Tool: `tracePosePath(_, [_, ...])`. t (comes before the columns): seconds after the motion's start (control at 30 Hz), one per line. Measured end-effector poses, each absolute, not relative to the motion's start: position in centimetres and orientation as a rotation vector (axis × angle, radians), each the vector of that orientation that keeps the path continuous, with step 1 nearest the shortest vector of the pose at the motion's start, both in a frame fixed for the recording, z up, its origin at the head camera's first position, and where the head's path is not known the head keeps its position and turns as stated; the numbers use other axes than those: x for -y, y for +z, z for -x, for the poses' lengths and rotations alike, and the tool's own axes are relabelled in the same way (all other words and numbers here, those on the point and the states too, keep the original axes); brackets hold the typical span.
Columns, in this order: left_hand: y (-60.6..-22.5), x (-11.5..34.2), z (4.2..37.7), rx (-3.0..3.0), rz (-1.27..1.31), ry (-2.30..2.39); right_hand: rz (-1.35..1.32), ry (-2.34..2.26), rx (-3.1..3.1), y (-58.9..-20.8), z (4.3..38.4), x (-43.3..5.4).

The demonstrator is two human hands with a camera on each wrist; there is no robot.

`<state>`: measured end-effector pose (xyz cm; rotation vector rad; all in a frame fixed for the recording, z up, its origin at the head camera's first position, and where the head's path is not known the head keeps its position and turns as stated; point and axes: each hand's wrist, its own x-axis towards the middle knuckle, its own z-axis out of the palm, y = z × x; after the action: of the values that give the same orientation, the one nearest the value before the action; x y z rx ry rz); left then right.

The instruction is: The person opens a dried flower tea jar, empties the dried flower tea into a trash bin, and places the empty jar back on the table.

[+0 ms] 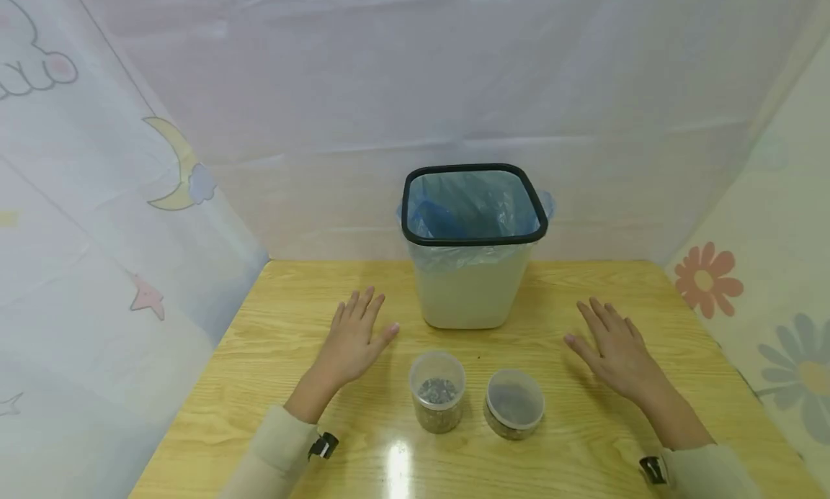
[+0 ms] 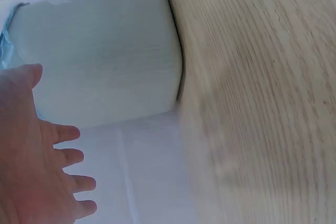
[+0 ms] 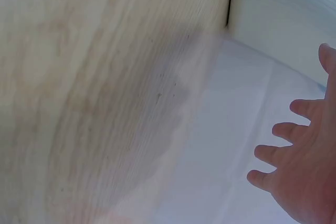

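My left hand [image 1: 351, 344] is held with its fingers straight and spread, palm down, left of a clear tub [image 1: 438, 411] with grey, stone-like bits inside. To the right of that tub stands a shorter round container [image 1: 514, 405] with a frosted top and darker contents below. My right hand [image 1: 619, 358] has its fingers extended too, off to the right of the short container. Neither hand holds or touches a thing. In the left wrist view the left hand [image 2: 37, 156] is seen beside the bin, and the right wrist view shows the right hand [image 3: 302, 156] with fingers apart.
A pale waste bin [image 1: 470, 290] with a black rim and a bluish plastic liner [image 1: 480, 204] stands at the back of the wooden table [image 1: 292, 304]. Printed cloth [image 1: 324, 110] hangs behind the table and along both sides.
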<state>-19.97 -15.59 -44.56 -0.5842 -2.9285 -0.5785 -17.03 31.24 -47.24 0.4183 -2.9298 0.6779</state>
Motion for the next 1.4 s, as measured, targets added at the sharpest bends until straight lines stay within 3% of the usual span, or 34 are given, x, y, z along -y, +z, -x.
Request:
tracePosePath(0.63, [-41.4,12.3,16.9,2.855,0.749,-0.592,-0.487,0.767,2.904,-47.0,15.7,-29.8])
tracePosePath(1.4, [-40.2,9.9,15.1,2.840,0.952,-0.526,-0.547,0.911,3.014,-47.4,13.8,-29.1])
